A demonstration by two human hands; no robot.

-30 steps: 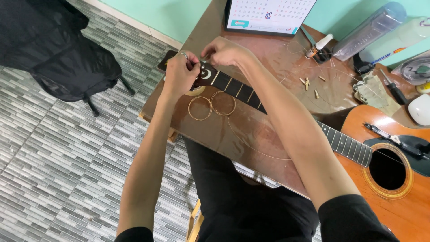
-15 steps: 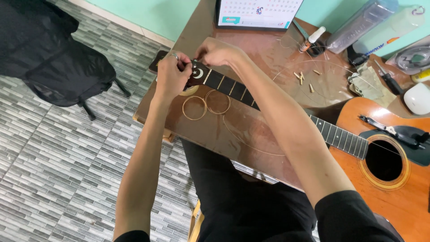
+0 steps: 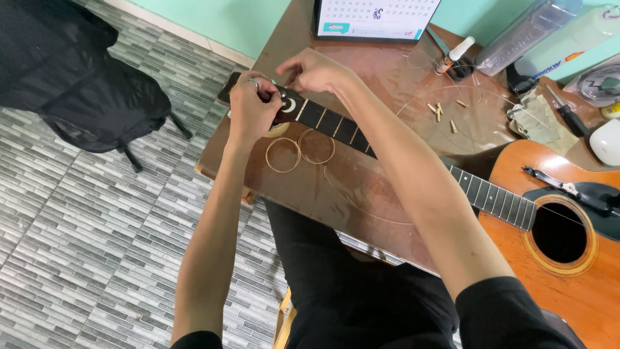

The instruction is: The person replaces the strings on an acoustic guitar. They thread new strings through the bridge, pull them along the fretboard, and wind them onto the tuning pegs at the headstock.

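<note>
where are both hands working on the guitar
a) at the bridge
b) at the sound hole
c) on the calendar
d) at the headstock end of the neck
d: the left hand and right hand meet at the headstock of the guitar, far from its sound hole.

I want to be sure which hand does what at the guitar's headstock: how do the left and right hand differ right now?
The left hand is curled into a closed grip on the headstock, while the right hand hovers just above the neck with fingers pinched. The left hand wears a ring; I see none on the right hand. The left forearm rises nearly straight; the right forearm crosses the fretboard. Both work at the headstock end.
</note>
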